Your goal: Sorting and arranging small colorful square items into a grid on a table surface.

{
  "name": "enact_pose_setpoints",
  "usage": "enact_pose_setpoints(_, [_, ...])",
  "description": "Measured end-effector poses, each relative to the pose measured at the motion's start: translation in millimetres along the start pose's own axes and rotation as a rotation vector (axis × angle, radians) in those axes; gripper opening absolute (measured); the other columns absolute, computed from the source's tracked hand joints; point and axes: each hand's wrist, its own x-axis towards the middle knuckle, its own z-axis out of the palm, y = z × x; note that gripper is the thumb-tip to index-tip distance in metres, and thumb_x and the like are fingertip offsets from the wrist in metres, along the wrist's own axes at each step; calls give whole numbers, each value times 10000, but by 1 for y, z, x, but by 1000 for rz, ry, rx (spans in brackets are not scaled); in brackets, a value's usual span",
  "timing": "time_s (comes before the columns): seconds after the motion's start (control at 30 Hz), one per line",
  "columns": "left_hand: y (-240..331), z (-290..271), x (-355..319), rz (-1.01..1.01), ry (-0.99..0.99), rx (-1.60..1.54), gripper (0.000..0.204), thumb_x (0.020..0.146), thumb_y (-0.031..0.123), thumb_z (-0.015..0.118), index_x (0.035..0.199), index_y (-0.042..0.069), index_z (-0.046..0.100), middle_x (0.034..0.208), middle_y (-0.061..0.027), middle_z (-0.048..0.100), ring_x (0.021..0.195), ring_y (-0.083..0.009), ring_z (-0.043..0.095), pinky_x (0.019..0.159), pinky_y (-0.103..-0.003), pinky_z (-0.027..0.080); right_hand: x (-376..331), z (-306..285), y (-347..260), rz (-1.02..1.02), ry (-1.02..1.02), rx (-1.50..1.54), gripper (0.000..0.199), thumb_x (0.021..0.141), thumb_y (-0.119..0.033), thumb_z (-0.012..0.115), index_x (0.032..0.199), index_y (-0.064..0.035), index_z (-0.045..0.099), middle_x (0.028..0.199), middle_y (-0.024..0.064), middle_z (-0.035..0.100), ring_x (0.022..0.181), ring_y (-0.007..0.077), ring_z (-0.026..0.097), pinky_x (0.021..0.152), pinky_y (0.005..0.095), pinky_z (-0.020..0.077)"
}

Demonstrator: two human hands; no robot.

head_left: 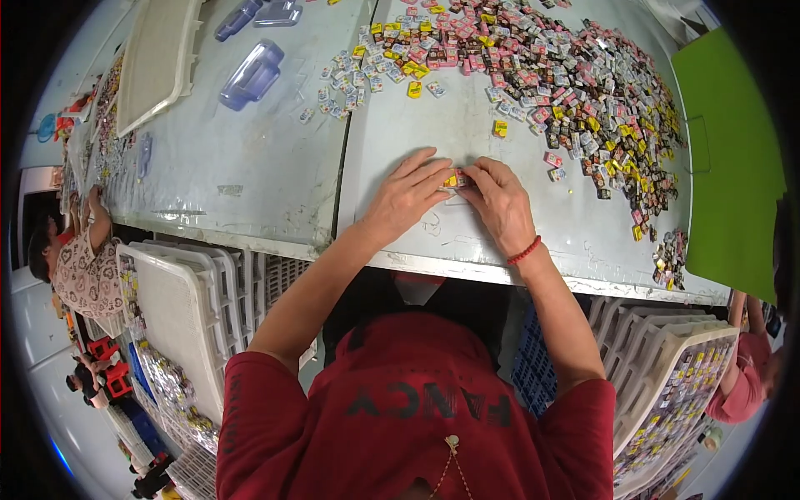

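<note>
My left hand (402,198) and my right hand (502,205), with a red bead bracelet on its wrist, meet over the table near its front edge. Between their fingertips sits a short row of small carton-shaped pieces (452,180), yellow and pinkish, partly covered by the fingers. Both hands are closed on this row from its two sides. Beyond them spreads a large pile of similar carton-shaped pieces (575,79) in pink, yellow, black and white. One loose yellow piece (500,128) lies just past my right hand.
Clear blue-tinted plastic scoops (252,75) and a white tray (158,62) lie on the table's left part. A green board (723,158) borders the right side. Stacked white crates (179,292) stand below the front edge on both sides. Other people work at far left and right.
</note>
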Motion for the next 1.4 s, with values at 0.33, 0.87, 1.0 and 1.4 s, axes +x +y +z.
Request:
enact_pose_setpoints(0.33, [-5, 3, -15, -59, 26, -19, 239, 729, 55, 710, 955, 14, 645, 1063, -73, 605, 1049, -266, 571, 878, -347, 494, -11, 0, -4, -23, 114, -191, 235, 717, -49, 723, 941, -29, 656, 938, 85, 612, 882, 234, 579, 860, 383, 425])
enact_pose_setpoints(0.87, [-49, -17, 8, -151, 144, -55, 237, 741, 47, 681, 973, 21, 640, 1102, -90, 599, 1058, -264, 558, 876, -347, 484, 53, 2, 4, 19, 39, -148, 196, 790, -40, 639, 985, -57, 643, 985, 118, 621, 895, 304, 589, 786, 399, 475])
enact_pose_setpoints(1.0, [-92, -14, 57, -107, 112, 80, 242, 739, 37, 670, 976, 14, 629, 1098, -84, 602, 1031, -261, 550, 863, -354, 480, 114, 33, 39, -205, -69, -185, 244, 788, -40, 626, 1029, -57, 594, 1011, 125, 624, 917, 298, 598, 844, 398, 481])
enact_pose_setpoints(1.4, [-109, 0, 56, -18, -8, 195, 202, 793, 46, 598, 987, 31, 650, 1030, -89, 622, 978, -278, 561, 837, -352, 476, 137, 40, 52, -206, -279, -195, 112, 822, -112, 589, 927, -75, 594, 896, 109, 653, 855, 301, 613, 747, 387, 499])
